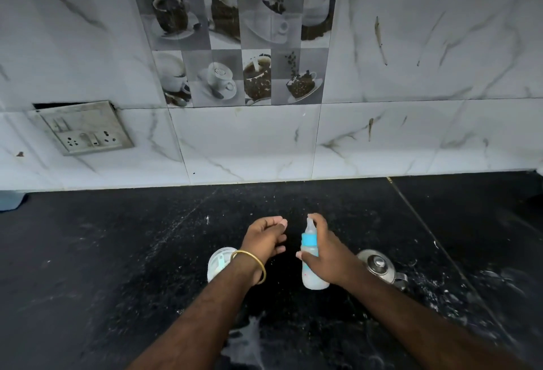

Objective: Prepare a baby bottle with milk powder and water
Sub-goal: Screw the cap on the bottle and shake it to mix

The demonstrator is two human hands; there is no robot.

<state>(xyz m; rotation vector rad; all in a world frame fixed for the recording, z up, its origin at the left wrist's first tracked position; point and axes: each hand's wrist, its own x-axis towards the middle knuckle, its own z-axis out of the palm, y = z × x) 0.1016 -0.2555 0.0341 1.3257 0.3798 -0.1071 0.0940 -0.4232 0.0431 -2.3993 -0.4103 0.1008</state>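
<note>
**Bottle capped, ready to shake**

On the black counter point(117, 252), her right hand point(329, 255) grips the upright baby bottle point(312, 264) at five o'clock of centre. Left hand point(264, 240), at nine o'clock of it, hovers loosely open, holding nothing. She'd best keep the grip firm and the teat upright.

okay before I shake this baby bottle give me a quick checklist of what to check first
1. Right hand grips the baby bottle: ok.
2. Blue collar and teat on the bottle: ok; screwed tight: cannot tell.
3. Milky liquid inside the bottle: ok.
4. Left hand free, holding nothing: ok.
5. Steel kettle close beside the right wrist: not ok, may get knocked.
6. Counter clean: not ok, white spill near the front edge.
</note>
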